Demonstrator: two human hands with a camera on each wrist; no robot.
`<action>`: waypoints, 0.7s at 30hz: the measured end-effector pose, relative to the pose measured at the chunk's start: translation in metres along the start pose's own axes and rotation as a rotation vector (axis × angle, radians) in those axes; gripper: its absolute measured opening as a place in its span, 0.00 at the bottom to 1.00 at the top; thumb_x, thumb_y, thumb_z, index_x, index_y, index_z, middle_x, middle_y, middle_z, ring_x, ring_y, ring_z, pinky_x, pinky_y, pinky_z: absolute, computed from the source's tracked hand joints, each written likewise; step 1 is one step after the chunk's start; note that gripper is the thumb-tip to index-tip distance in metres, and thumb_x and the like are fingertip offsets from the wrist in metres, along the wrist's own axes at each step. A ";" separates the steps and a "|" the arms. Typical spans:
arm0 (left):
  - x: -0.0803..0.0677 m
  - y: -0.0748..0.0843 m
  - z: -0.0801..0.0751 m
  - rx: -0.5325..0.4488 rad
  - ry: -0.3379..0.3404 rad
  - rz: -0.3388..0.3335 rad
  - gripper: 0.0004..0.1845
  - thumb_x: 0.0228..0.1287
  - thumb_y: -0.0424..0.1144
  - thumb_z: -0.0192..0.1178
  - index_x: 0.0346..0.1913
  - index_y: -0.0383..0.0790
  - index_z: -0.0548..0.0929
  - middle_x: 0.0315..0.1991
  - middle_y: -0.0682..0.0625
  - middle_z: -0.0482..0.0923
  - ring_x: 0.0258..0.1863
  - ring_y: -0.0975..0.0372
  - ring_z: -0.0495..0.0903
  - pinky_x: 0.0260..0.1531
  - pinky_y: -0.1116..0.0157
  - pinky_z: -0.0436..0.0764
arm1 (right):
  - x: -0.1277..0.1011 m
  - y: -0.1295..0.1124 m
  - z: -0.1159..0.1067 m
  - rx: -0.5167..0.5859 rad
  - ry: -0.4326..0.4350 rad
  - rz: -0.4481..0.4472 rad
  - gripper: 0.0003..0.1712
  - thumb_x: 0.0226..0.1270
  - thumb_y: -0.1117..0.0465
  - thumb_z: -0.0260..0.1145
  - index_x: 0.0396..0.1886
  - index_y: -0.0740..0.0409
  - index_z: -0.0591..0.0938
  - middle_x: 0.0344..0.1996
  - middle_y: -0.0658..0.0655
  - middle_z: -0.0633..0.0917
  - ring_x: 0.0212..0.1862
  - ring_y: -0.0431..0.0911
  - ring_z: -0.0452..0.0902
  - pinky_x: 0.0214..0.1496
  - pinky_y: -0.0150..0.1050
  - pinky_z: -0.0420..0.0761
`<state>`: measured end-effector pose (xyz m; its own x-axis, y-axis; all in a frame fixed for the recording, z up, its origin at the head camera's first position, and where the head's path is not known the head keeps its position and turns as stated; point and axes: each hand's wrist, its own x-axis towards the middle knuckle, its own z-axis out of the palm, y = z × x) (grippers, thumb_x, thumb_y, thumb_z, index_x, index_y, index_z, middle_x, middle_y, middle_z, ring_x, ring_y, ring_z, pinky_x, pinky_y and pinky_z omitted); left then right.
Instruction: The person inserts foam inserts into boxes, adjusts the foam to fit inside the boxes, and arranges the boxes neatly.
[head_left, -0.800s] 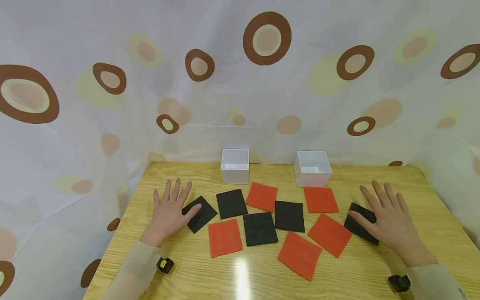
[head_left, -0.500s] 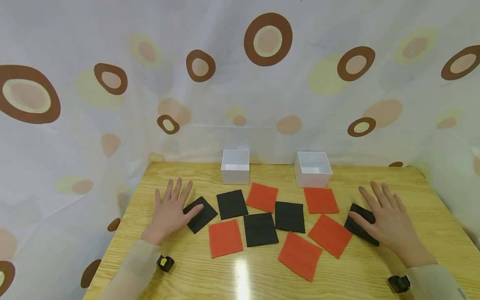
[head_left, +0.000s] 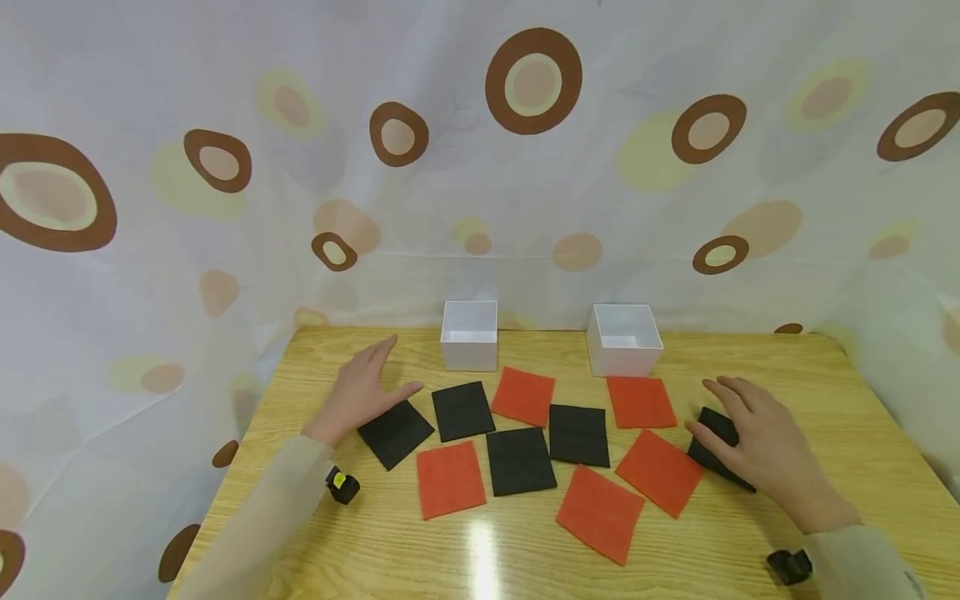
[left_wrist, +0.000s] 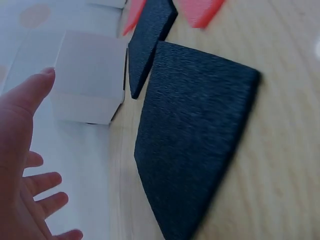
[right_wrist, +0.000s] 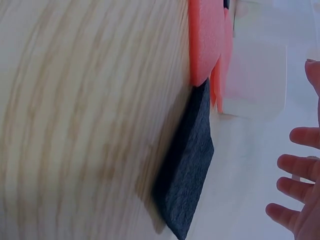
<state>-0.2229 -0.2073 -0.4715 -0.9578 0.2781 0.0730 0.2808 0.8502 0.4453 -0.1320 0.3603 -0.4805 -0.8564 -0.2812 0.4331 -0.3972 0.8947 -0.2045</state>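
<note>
The person's left hand (head_left: 358, 396) hovers above the far-left corner of a black felt-like square (head_left: 393, 435), its thumb held away from lightly bent fingers and nothing in its grasp. The right hand (head_left: 768, 442) is likewise empty, its fingers loosely curved and slightly apart in the wrist view, the palm and thumb above another black felt-like square (head_left: 711, 462) that lies beneath it on the wood-grain table (head_left: 405, 554). Between the hands lie three more black squares (head_left: 521, 461) and five red squares (head_left: 600, 512), the reds mostly nearer the right hand. Beyond them stand two white square boxes, the left box (head_left: 469, 354) ahead and right of the left hand, the right box (head_left: 627, 360) ahead and left of the right hand.
</note>
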 end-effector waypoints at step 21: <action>0.080 0.015 0.004 -0.450 -0.159 0.044 0.57 0.63 0.53 0.75 0.84 0.41 0.50 0.82 0.40 0.53 0.79 0.44 0.58 0.71 0.42 0.68 | 0.016 -0.034 0.005 0.049 0.028 -0.102 0.39 0.53 0.54 0.82 0.62 0.67 0.81 0.56 0.69 0.81 0.59 0.67 0.76 0.58 0.68 0.74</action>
<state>-0.2952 -0.1703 -0.4630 -0.9144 0.4043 -0.0217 0.2325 0.5682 0.7894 -0.1334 0.3232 -0.4712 -0.8013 -0.3593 0.4784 -0.4980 0.8437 -0.2003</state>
